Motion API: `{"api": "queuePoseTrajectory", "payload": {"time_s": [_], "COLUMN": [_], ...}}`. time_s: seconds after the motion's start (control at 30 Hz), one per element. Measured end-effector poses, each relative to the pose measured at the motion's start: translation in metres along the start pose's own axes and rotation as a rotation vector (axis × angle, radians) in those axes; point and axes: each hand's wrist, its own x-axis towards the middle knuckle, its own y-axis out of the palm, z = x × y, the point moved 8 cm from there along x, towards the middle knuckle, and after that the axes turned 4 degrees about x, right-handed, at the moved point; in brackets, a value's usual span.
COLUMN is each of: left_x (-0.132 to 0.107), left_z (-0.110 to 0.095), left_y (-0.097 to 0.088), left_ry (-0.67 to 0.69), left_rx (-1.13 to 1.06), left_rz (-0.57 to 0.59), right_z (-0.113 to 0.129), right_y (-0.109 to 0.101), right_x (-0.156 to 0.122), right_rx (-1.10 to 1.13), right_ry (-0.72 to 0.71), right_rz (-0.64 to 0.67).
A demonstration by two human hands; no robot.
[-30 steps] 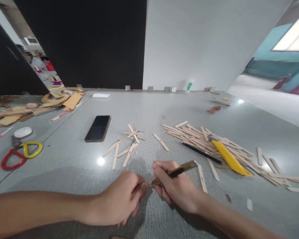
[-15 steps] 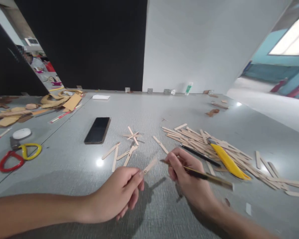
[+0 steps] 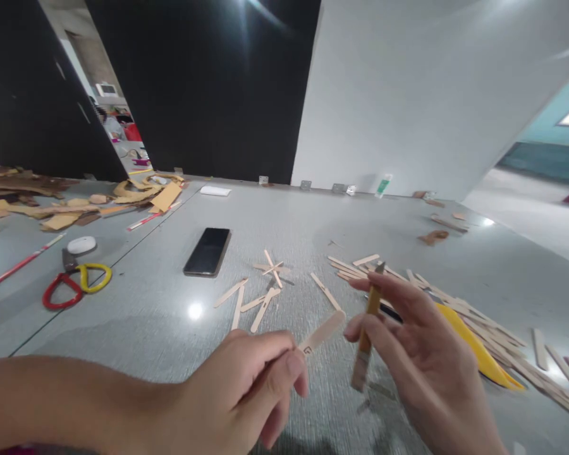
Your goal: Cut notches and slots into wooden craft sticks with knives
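Note:
My left hand, closed, pinches one end of a wooden craft stick between thumb and fingers. A small dark printed mark shows on the stick near the thumb. On the right, my right hand has its fingers round a slim gold-brown pointed tool; its dark tip is up and its exact kind is unclear. The tool is apart from the held stick. Beyond the hands lie several loose craft sticks and a small star-like crossing of sticks.
A pile of craft sticks, with a yellow-handled cutter and a black pen, lies at right. Toward the left are a phone, scissors, a white mouse and cardboard scraps. Upright panels stand behind.
My right hand has turned the pointed tool from nearly level to upright, its tip now up. The held stick has come nearer the camera. The view has shifted left.

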Motion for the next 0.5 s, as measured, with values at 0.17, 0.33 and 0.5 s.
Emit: {"api": "queuePoseTrajectory", "payload": {"time_s": [0.17,0.33,0.5], "left_x": [-0.001,-0.004,-0.006], "left_z": [-0.005,-0.001,-0.001], "left_y": [0.010,0.020,0.019], "left_ry": [-0.059,-0.161,-0.182], "left_rx": [-0.176,-0.206,-0.161], "left_rz": [0.136,0.284,0.301], "right_z": [0.014,0.011,0.017], "right_y": [0.016,0.029,0.034], "right_x": [-0.010,-0.027,-0.019], "right_rx": [0.069,0.042,-0.032], "right_ry": [0.125,0.383,0.315], "right_rz": [0.076,0.197,0.282]}}
